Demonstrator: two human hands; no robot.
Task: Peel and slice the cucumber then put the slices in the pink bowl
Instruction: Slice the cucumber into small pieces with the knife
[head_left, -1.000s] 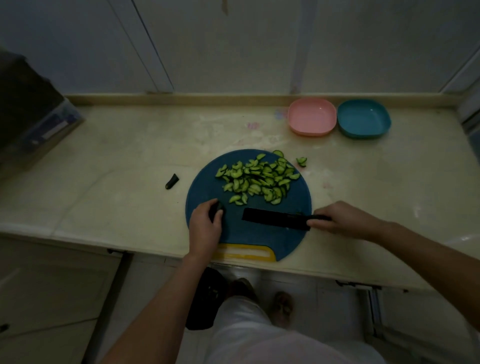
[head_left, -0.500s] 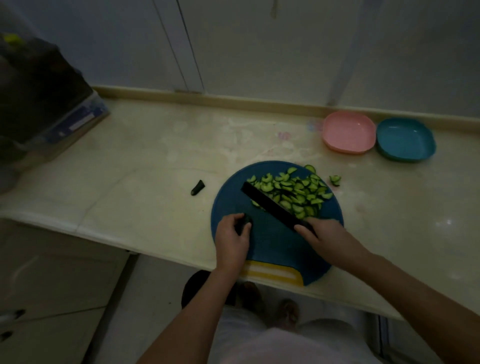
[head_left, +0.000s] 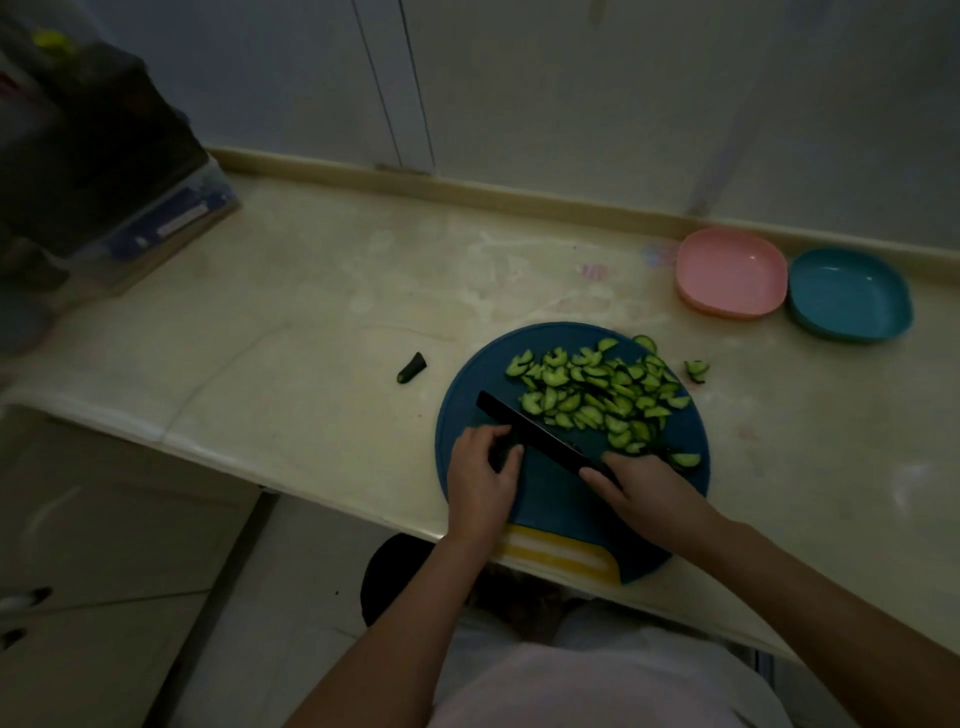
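Black knife (head_left: 535, 434) gripped by right hand (head_left: 644, 493) | left hand (head_left: 480, 478) pinches cucumber end (head_left: 503, 453) | box label (head_left: 174, 223) blurred

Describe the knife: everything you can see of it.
The knife is all black, with a long, straight, matte blade. It lies diagonally over the blue cutting board, tip pointing away leftward, beside the cucumber slices. The right hand grips its handle, hiding it; the left hand, holding a dark cucumber stub, sits close by the blade.

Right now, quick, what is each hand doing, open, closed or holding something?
Left hand: closed, pinching the small dark cucumber end on the round blue cutting board.
Right hand: closed around the handle of the long black knife.
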